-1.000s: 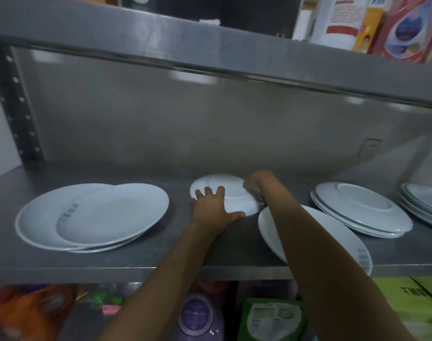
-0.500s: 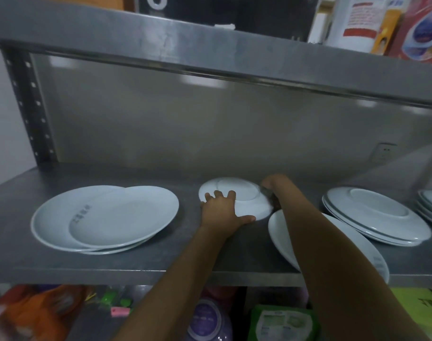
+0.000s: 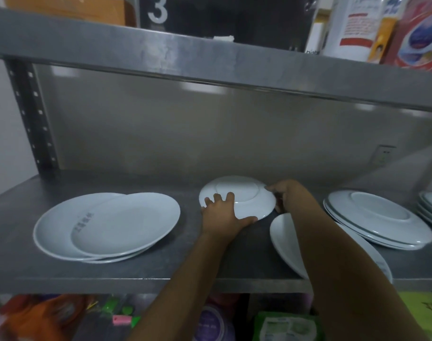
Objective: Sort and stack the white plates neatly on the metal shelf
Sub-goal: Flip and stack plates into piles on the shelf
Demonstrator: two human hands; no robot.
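Small inverted plate [image 3: 242, 198] sits mid-shelf, centre of metal shelf [image 3: 160, 274]. Left hand [image 3: 221, 217] grip clamped on its 7 o'clock rim, fingers on top. Right hand [image 3: 287, 194] grip pinches the 3 o'clock rim. Overlapped plate pile [image 3: 106, 226] at 9 o'clock.

A single wide-angle head camera looked forward and slightly down, from close range, into the grey metal shelf [image 3: 111, 271] at about chest height. Its view ran from the perforated dark upright post [image 3: 30, 114] at left past the upper grey metal shelf board [image 3: 210, 60] overhead, whose straight edges bowed near the frame's borders.
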